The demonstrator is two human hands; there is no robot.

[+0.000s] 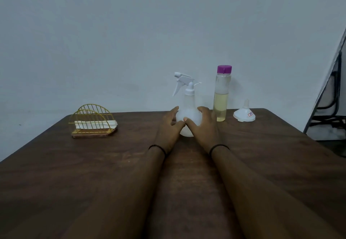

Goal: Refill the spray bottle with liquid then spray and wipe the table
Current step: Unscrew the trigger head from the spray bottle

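Note:
A white translucent spray bottle with a white trigger head stands upright near the far edge of the dark wooden table. My left hand wraps its round base from the left, and my right hand wraps it from the right, thumbs meeting in front. Just right of it stands a tall clear bottle with a purple cap, about half full of pale yellow liquid. A white funnel sits upside down further right.
A gold wire napkin holder with white tissues stands at the far left of the table. A plain wall runs behind. A dark metal frame stands off the table's right side.

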